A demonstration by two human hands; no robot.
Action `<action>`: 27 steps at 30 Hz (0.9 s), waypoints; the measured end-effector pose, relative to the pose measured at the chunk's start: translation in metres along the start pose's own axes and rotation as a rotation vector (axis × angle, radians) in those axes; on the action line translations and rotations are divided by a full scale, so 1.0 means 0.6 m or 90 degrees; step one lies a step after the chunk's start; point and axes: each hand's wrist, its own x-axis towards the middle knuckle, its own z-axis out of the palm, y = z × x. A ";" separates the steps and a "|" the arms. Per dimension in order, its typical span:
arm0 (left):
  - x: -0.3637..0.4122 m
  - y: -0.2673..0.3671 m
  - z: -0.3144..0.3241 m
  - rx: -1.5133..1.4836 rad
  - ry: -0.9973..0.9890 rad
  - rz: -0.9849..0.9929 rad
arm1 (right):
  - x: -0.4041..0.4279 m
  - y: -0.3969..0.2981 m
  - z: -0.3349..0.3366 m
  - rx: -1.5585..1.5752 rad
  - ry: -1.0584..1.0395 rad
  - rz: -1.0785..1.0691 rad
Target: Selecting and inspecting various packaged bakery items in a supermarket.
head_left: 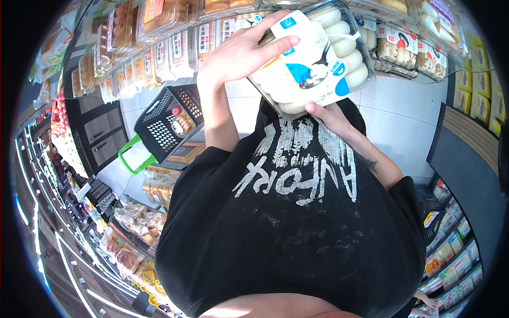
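Note:
My left hand grips the left side of a clear plastic box of white buns, its thumb lying across the box's paper sleeve. The sleeve is white with blue patches, a spoon picture and printing. My right hand holds the same box at its near edge, thumb pressed by the sleeve's lower end and fingers hidden underneath. The box is tilted in front of my chest, above the floor. Beyond it, more packaged buns sit on the display shelf.
A black shopping basket with a green handle stands on the tiled floor to the left, holding a pastry pack and a red round item. Bagged bread fills a lower-left display. Another person's hand shows at lower right, near shelves.

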 end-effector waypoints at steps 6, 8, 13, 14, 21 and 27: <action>0.001 -0.007 0.004 0.011 0.000 -0.004 | 0.001 0.000 0.003 0.015 0.004 -0.010; 0.001 -0.010 0.005 0.003 -0.002 -0.006 | 0.002 0.002 0.003 0.021 0.002 -0.013; 0.000 0.001 -0.002 -0.004 -0.032 -0.037 | 0.008 0.019 0.008 0.046 0.068 -0.061; 0.000 0.001 -0.002 -0.015 -0.048 -0.042 | 0.009 0.020 0.008 0.049 0.064 -0.065; -0.009 -0.008 -0.001 0.008 -0.016 -0.027 | 0.012 0.024 0.005 0.014 0.005 -0.031; -0.015 -0.013 -0.006 0.044 0.002 -0.065 | 0.015 0.027 0.015 0.068 0.029 -0.041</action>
